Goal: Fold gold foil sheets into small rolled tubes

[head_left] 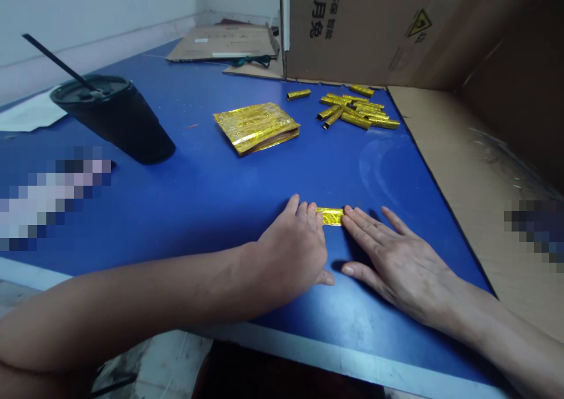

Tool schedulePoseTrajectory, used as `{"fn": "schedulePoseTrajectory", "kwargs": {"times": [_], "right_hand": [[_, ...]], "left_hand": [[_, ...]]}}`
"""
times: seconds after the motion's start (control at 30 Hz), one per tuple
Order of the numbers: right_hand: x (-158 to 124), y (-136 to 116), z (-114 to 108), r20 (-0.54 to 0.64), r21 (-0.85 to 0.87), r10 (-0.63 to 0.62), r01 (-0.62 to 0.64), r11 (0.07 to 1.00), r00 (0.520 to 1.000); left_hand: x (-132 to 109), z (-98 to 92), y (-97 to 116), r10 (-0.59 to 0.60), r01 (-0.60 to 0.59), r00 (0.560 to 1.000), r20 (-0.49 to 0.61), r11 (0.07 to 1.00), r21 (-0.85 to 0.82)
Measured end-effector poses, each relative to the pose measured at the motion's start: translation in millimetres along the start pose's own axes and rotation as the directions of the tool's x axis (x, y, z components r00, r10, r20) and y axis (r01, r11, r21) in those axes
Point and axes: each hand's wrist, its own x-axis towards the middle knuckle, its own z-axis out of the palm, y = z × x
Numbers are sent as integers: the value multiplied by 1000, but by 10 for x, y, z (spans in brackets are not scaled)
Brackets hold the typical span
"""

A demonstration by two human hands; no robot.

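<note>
A narrow, shiny gold foil paper strip (330,216), folded or rolled, lies on the blue tabletop between my hands. Over its left end are the bent fingers of my left hand (297,246), close together, hiding that end; the thumb sticks out below. My right hand (392,255) is stretched out flat, with its fingertips on the strip's right end and the thumb held apart. Farther back sits a stack of gold foil paper sheets (258,127). Several finished-looking gold foil rolls (359,110) lie in a loose heap at the back right, and a single roll (298,94) lies left of them.
A black tumbler (118,120) with a straw stands at the left. Behind, flattened cardboard (220,40) lies on the blue table (194,193), beside a large upright cardboard box (352,34). A pale wooden surface (445,164) borders the table's right edge. Blurred patches cover both sides.
</note>
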Motion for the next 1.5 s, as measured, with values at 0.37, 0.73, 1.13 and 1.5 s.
{"fn": "schedulePoseTrajectory", "kwargs": {"times": [0.37,0.73,1.13,1.5], "right_hand": [[-18,28,6,9,-99,36,-34,995,999],[-44,-65,-42,-31,-64,6,-8,998,1000],[-59,-176,-45,-34,-16,-134,133,991,990],[-16,44,-103,-30,-19,42,-43,999,999]], "left_hand": [[-20,54,-70,-5,4,1000,-27,1000,-28],[187,117,-345,-73,116,984,163,955,-273],[298,217,-478,25,51,984,178,911,-410],[226,157,-283,-14,11,1000,-19,984,-175]]}}
